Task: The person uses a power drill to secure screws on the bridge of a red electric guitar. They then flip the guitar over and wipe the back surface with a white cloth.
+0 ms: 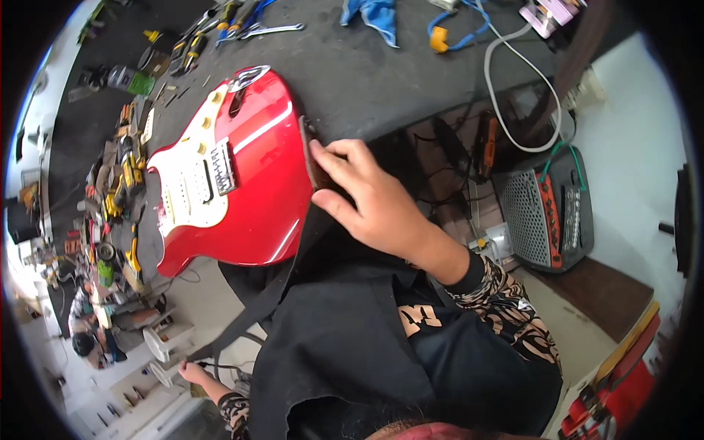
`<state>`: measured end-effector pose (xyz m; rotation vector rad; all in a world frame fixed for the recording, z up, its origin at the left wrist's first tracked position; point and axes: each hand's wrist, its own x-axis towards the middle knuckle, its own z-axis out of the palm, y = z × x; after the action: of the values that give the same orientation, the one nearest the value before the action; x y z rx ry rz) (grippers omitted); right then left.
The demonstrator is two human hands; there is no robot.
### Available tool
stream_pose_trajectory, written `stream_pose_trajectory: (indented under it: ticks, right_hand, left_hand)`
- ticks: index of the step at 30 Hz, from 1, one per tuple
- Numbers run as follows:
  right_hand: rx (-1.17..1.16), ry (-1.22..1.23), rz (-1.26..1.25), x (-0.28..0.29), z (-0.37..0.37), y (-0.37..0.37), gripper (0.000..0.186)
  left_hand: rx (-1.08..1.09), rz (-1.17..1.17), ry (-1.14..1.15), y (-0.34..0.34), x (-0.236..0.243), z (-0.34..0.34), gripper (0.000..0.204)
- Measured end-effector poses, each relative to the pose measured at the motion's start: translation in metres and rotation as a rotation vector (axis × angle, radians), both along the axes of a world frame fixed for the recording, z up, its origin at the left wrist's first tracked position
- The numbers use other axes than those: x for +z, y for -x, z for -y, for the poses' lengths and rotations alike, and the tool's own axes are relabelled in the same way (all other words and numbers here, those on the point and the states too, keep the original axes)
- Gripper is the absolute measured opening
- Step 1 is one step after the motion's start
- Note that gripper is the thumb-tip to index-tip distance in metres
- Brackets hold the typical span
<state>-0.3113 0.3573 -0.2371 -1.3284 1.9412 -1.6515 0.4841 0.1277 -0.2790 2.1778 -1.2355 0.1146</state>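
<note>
Red guitar body lies face up on the dark counter, its near side reaching past the edge above my dark apron. My right grip is at the guitar's rounded right end, fingertips touching the brown end of a dark strap against the rim; whether thumb and fingers pinch it I cannot tell. My left grip, low and well away from the guitar, is closed on the strap's other stretch. Around me is a cluttered workshop: yellow drills and hand tools crowd the counter's left, a wrench lies at the far side, and another person is off to the left. Pale lettering shows on my dark top, partly covered by the apron; marks on the orange panel of the grey amplifier are too small to read. Dark counter top stretches between the guitar and the blue cloth; on the right the edge drops to cables and the amplifier, while pale floor shows below the guitar's left end.
</note>
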Motion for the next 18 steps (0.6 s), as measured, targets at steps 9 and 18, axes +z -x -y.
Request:
stream_pose_trajectory:
  ticks: [9,18]
  right_hand:
    - [0.367,0.248,-0.077,0.097,0.076,-0.031,0.018]
    - [1.206,-0.870,0.830,0.119,0.192,-0.213,0.051]
  left_hand:
    - [-1.013,0.356,0.236,0.254,0.115,-0.015,0.019]
    - [-1.753,0.735,0.626,0.345,0.134,-0.077,0.010]
